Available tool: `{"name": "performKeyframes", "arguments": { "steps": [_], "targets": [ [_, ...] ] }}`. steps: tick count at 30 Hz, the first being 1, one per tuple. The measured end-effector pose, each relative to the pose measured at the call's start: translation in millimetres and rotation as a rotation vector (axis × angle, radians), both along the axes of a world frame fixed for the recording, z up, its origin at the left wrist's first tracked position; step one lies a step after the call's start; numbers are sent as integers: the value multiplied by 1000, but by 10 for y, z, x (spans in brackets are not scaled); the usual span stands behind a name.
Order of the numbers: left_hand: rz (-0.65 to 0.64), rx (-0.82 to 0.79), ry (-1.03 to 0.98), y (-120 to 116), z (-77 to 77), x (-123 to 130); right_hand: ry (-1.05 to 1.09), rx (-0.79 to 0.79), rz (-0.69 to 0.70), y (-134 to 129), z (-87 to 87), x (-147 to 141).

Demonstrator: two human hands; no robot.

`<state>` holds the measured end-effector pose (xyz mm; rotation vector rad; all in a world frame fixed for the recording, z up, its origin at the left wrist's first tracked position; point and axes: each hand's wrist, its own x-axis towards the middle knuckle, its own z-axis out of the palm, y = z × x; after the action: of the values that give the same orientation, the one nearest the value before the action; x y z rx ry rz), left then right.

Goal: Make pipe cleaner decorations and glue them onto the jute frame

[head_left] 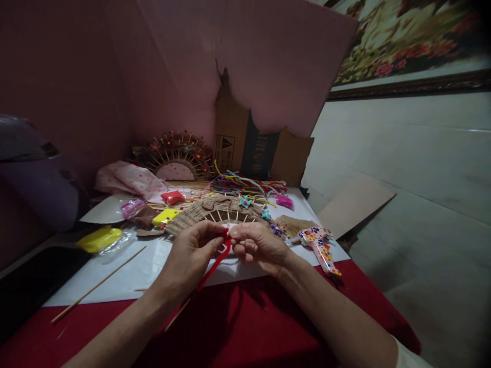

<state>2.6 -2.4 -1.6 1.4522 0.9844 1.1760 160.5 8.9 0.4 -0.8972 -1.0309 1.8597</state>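
A red pipe cleaner (215, 265) is pinched between my left hand (195, 250) and my right hand (261, 245), with its long end trailing down toward the table edge. Both sets of fingertips meet at its upper end, where it looks bent into a small loop; the exact shape is partly covered by the fingers. Just behind my hands lies a woven half-round fan shape (187, 219), decorated with pipe-cleaner flowers, among them a teal flower (245, 202) and a purple flower (276, 230).
A floral glue gun (320, 248) lies at right on the white sheet (149, 255). Loose pipe cleaners (245, 180), yellow clay packs (100, 239) and a wooden stick (99, 283) lie around. A second decorated fan (176, 171) and torn cardboard (233, 128) stand at the back.
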Motion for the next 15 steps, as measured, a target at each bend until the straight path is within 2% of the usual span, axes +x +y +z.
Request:
{"name": "performKeyframes", "arguments": {
  "steps": [4, 9, 15],
  "targets": [
    [33, 173, 49, -23, 15, -12, -26, 12, -16, 7, 21, 7],
    [-75, 348, 185, -52, 45, -15, -60, 59, 13, 40, -14, 27],
    [32, 480, 214, -75, 57, -27, -106, 176, -10, 22, -29, 15]
  ]
}}
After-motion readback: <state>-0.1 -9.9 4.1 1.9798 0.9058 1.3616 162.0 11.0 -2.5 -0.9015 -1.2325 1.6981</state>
